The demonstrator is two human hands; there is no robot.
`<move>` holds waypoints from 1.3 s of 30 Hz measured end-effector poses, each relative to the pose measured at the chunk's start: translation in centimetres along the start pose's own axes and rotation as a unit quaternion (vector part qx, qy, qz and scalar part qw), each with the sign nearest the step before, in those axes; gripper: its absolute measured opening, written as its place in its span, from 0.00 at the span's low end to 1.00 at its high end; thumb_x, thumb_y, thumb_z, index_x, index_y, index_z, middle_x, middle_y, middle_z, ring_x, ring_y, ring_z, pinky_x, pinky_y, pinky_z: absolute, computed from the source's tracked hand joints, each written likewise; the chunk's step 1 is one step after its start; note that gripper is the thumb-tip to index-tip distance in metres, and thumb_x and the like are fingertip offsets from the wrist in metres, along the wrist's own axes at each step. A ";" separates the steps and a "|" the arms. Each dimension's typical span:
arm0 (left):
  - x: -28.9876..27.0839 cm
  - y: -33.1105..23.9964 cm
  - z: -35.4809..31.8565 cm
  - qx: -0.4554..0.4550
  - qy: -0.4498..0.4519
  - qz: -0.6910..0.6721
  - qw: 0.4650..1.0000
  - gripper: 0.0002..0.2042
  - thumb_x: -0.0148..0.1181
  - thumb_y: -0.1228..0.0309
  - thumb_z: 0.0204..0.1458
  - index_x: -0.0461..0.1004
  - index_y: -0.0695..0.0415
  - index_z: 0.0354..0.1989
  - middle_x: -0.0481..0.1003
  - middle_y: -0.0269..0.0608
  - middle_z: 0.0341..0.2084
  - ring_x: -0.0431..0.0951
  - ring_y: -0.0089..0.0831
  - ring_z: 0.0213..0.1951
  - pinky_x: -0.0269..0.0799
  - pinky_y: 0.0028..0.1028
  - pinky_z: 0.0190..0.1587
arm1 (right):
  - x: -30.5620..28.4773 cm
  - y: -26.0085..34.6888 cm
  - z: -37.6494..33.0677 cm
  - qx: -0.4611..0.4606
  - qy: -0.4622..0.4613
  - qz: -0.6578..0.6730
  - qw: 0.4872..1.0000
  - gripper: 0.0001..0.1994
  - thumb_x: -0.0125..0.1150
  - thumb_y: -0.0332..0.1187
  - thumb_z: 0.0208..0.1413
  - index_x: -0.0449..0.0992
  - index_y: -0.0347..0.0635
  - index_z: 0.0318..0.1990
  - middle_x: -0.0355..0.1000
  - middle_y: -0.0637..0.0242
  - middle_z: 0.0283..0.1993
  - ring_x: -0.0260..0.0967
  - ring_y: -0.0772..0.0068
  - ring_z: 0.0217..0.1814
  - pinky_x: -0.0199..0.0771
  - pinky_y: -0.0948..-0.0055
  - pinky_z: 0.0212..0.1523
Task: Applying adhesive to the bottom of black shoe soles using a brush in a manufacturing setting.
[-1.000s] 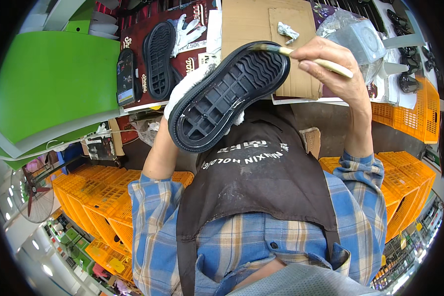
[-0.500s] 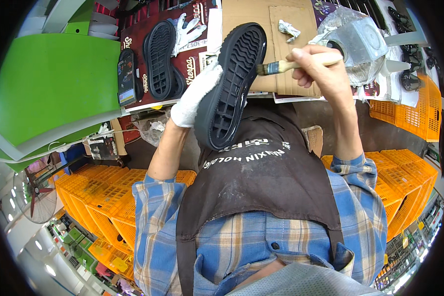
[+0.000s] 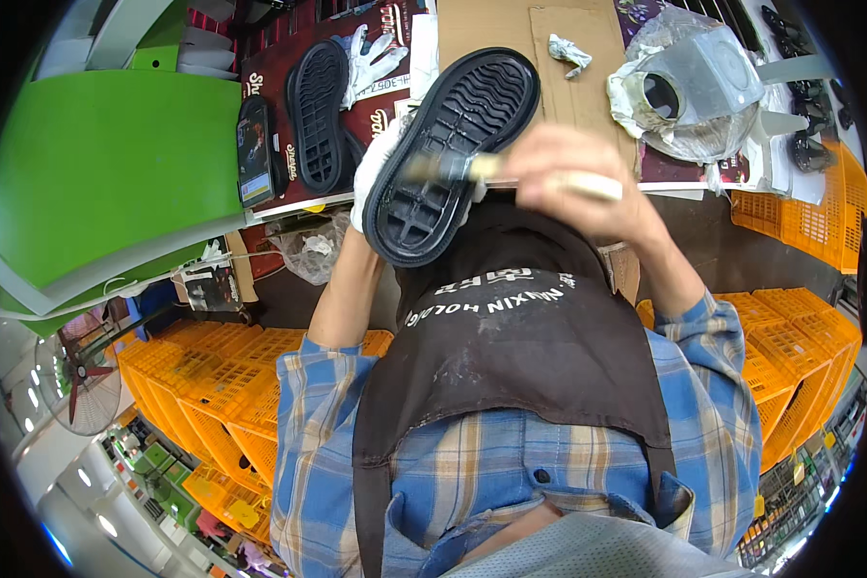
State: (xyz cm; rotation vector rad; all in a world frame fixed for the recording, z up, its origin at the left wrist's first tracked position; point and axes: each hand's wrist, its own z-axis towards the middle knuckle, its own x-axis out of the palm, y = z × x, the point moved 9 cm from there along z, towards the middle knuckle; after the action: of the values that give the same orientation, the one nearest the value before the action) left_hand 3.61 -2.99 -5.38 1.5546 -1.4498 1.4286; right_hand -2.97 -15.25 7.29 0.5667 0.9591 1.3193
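Observation:
My left hand (image 3: 370,183), in a white glove, grips a black rubber shoe sole (image 3: 496,91) from its left side and underneath. The sole is tilted above my apron, with wavy ridges at its far end and a grid of hollows at the near end. My bare right hand (image 3: 583,178) is closed round a pale-handled paintbrush (image 3: 486,168), both smeared by motion. The bristles are over the grid, at or just above its surface; contact cannot be made out. Shiny wet-looking patches show on the grid.
More black soles (image 3: 320,111), a phone (image 3: 256,154) and a white glove (image 3: 376,63) lie at the bench's left. Crumpled tissue (image 3: 569,55) rests on cardboard (image 3: 588,106). A cut translucent plastic jug (image 3: 713,77) stands right. Orange crates (image 3: 212,371) flank me; a green panel (image 3: 116,173) rises left.
The paintbrush has swung left and slightly down, from beside the sole to over its grid. My left hand has turned the sole further clockwise, its near end moving up and left.

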 end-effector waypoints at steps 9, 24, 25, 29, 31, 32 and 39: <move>-0.9 -0.4 0.4 0.042 -0.054 0.093 0.993 0.18 0.40 0.64 0.61 0.65 0.63 0.53 0.73 0.47 0.43 0.77 0.33 0.40 0.76 0.32 0.43 | -0.1 -0.5 -1.2 0.039 -0.058 -0.278 0.958 0.10 0.62 0.26 0.47 0.73 0.39 0.39 0.69 0.60 0.28 0.70 0.62 0.29 0.71 0.68 0.27; 2.9 -2.0 -0.2 0.106 -0.078 0.410 0.902 0.32 0.50 0.67 0.54 0.46 0.61 0.66 0.63 0.39 0.56 0.67 0.22 0.51 0.62 0.23 0.53 | -6.1 -7.8 1.4 0.295 -0.133 -0.047 0.945 0.13 0.58 0.39 0.52 0.79 0.36 0.31 0.73 0.65 0.20 0.69 0.77 0.20 0.69 0.79 0.23; 2.8 -2.1 -0.4 0.118 -0.081 0.378 0.915 0.31 0.50 0.67 0.55 0.47 0.61 0.66 0.64 0.40 0.55 0.68 0.23 0.50 0.63 0.23 0.53 | -7.2 -7.1 1.8 0.220 -0.181 -0.129 0.950 0.13 0.58 0.39 0.52 0.79 0.37 0.31 0.73 0.64 0.20 0.70 0.74 0.20 0.70 0.77 0.24; 0.6 -1.6 -0.5 0.101 -0.099 0.239 0.961 0.28 0.48 0.65 0.57 0.50 0.60 0.64 0.67 0.44 0.51 0.71 0.27 0.48 0.68 0.27 0.50 | -4.6 -2.7 2.2 -0.062 -0.135 -0.336 0.930 0.12 0.63 0.28 0.47 0.76 0.42 0.41 0.71 0.62 0.26 0.71 0.64 0.27 0.72 0.69 0.27; 1.2 -2.0 -0.1 0.106 -0.040 0.220 0.969 0.22 0.43 0.63 0.59 0.59 0.62 0.58 0.72 0.47 0.43 0.76 0.31 0.40 0.73 0.31 0.44 | -1.2 -2.9 1.7 -0.029 0.015 -0.287 0.957 0.15 0.62 0.25 0.44 0.75 0.42 0.43 0.68 0.61 0.31 0.68 0.59 0.33 0.71 0.66 0.32; 0.5 -1.5 0.2 0.053 -0.008 0.105 0.993 0.19 0.40 0.62 0.59 0.63 0.62 0.54 0.74 0.47 0.39 0.77 0.33 0.36 0.75 0.32 0.41 | 0.1 -1.0 1.5 -0.037 0.050 -0.272 0.960 0.14 0.62 0.26 0.45 0.75 0.43 0.43 0.68 0.62 0.32 0.68 0.60 0.33 0.70 0.65 0.32; -2.0 0.7 2.0 -0.046 -0.002 -0.143 0.989 0.26 0.35 0.54 0.58 0.67 0.68 0.48 0.75 0.57 0.35 0.78 0.43 0.32 0.77 0.38 0.36 | -3.2 -0.5 1.2 0.044 -0.055 -0.125 0.990 0.10 0.62 0.24 0.47 0.75 0.36 0.39 0.72 0.59 0.32 0.70 0.63 0.31 0.71 0.70 0.32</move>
State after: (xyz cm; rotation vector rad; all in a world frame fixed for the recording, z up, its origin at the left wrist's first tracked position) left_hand 3.86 -4.34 -7.94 1.6317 -1.2188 1.1757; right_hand -1.56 -18.23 8.33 0.5620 0.9669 1.0160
